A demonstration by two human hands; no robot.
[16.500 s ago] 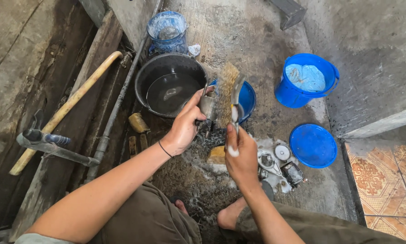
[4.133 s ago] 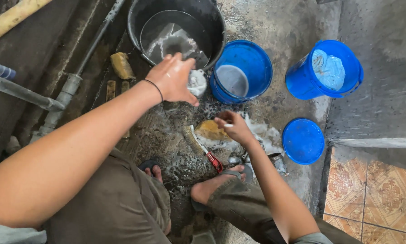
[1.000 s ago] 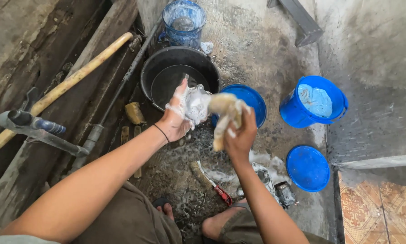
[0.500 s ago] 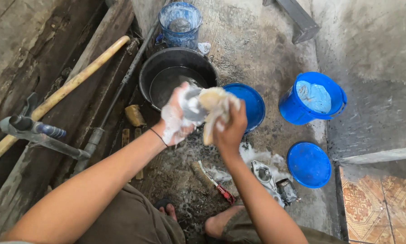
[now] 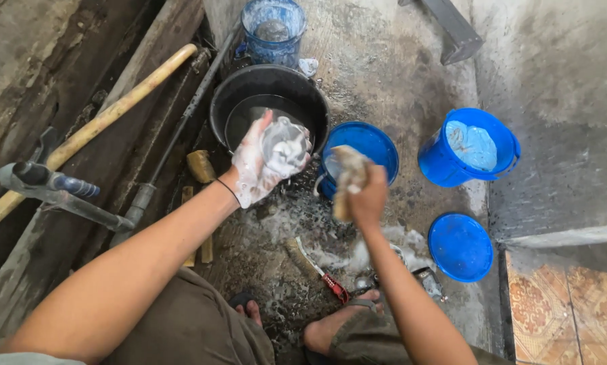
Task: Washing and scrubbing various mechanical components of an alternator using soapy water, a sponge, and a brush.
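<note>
The left hand [image 5: 259, 159] is gripping a soapy object [image 5: 283, 145] over the black bucket's [image 5: 222, 108] rim; the right hand [image 5: 366, 196] is clamping a sponge [image 5: 347, 177] beside the blue bucket [image 5: 381, 145].

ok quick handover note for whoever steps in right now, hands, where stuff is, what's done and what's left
Left hand: covered in suds, holds a small soapy part over the black bucket.
Right hand: grips a worn scrub pad above the blue bowl.
On the wet floor: a brush with a red handle and small metal parts near the feet, a blue lid, a blue tub.
Done: part is lathered.
Left: probably rinsing it; the floor parts look unwashed.
</note>
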